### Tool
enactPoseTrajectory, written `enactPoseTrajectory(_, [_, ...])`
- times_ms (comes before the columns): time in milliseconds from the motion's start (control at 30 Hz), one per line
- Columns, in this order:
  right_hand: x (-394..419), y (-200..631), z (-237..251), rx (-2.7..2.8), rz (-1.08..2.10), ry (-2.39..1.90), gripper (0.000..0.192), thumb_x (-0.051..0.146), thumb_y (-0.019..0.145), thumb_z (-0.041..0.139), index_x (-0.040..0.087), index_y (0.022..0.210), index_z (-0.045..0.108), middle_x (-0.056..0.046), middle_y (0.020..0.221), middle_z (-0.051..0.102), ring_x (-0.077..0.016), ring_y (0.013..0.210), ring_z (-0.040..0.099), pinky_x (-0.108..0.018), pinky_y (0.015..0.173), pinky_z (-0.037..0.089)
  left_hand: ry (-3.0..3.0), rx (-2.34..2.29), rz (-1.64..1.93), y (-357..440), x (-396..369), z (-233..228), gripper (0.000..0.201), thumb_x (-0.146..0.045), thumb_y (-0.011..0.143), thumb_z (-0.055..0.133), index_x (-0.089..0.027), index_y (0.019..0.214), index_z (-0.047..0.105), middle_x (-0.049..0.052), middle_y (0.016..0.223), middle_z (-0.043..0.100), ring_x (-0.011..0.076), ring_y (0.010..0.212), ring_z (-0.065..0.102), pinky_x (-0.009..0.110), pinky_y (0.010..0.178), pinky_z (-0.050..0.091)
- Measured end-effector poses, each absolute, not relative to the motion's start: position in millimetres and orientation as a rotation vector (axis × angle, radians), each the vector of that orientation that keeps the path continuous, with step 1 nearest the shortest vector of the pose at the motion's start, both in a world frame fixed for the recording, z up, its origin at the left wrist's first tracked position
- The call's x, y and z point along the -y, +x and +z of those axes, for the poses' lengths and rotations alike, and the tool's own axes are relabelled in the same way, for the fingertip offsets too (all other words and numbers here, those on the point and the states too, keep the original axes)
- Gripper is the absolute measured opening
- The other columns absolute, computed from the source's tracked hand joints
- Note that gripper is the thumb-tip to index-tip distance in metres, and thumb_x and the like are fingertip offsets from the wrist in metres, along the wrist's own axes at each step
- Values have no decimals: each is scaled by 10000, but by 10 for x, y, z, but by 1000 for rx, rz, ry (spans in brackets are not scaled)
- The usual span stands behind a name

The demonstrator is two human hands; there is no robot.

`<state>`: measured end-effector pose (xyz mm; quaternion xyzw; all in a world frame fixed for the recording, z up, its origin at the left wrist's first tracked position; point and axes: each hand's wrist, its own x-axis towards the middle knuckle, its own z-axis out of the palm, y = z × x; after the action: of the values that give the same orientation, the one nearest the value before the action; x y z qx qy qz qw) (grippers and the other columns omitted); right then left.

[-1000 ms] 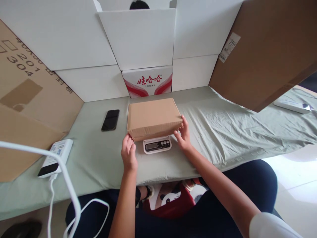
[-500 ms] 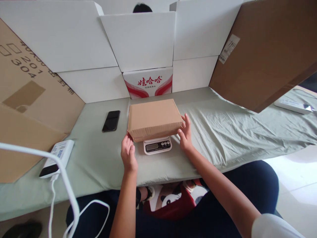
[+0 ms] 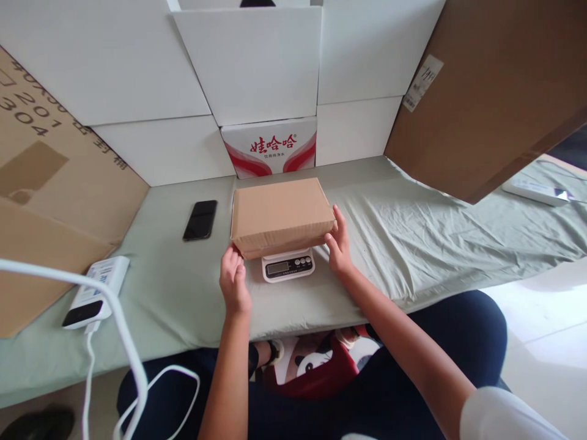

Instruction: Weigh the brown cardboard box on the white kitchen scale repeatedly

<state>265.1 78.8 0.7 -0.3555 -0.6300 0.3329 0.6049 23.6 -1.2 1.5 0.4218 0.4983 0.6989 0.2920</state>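
A closed brown cardboard box (image 3: 280, 211) rests on a small white digital scale (image 3: 288, 267) in the middle of the cloth-covered table (image 3: 413, 238). My left hand (image 3: 235, 286) has its fingertips against the box's near left corner. On the other side, my right hand (image 3: 339, 247) presses its fingers against the near right corner. The box hides most of the scale; only the display and buttons show between my hands.
A black phone (image 3: 200, 219) lies left of the box. A white device (image 3: 96, 291) with a white cable (image 3: 114, 324) sits at the near left. White panels and a red-and-white carton (image 3: 270, 146) wall the back. Brown cardboard sheets lean at left (image 3: 50, 183) and right (image 3: 486, 91).
My right hand slid slightly closer along the box's right corner. The box stays on the scale, and the view shifted a little.
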Motion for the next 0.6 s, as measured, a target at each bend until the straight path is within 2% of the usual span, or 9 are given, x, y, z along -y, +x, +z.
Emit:
enactPoseTrajectory(400, [-815, 2647, -30, 1461, 791, -816, 724, 661, 958, 488, 399, 1593, 260, -43, 1681, 343, -334, 1504, 420, -567, 1199, 435, 1135, -1303, 1852, 215, -30, -43, 735, -577, 865, 634, -170, 1468, 527, 206, 1526, 553, 333, 1471, 481, 483, 1235, 344])
enactPoseTrajectory(600, [-754, 2585, 226, 1457, 807, -798, 735, 653, 954, 505, 382, 1592, 258, -42, 1664, 356, -339, 1470, 464, -557, 1212, 423, 1159, -1260, 1870, 220, -5, 34, 731, -550, 870, 641, -182, 1488, 512, 200, 1536, 541, 345, 1487, 456, 506, 1243, 321])
